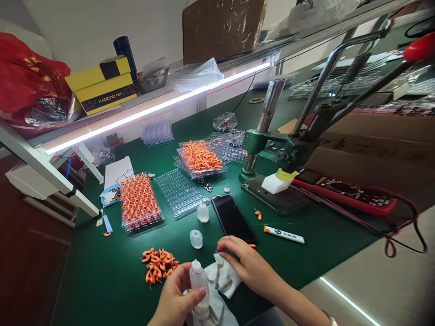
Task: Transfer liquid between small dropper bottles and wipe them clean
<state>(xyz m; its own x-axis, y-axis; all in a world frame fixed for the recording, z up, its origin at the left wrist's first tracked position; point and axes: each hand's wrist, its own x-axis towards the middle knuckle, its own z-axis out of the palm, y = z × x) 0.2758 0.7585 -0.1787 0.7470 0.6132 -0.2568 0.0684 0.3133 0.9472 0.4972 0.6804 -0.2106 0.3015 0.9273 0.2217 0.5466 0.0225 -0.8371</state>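
My left hand (180, 292) is wrapped round a translucent squeeze bottle (200, 283) with a narrow tip, held upright at the front edge. My right hand (243, 260) is pinched beside it, a small dark purple bit showing at the fingertips; what it is I cannot make out. Under the right hand lies a crumpled white cloth (226, 280). A small pile of orange curved pieces (159, 265) sits left of my left hand. Two smaller plastic bottles, one with a tip (203, 212) and one rounded (196, 239), stand ahead. A black phone (233, 217) lies beyond my right hand.
A tray of upright orange pieces (140, 199), a clear blister tray (181, 192) and a heaped orange tray (202, 158) occupy the middle. On the right stand a green hand press (275, 149), a red multimeter (356, 194) and a white BMW lighter (284, 234). A lit shelf (163, 106) crosses behind.
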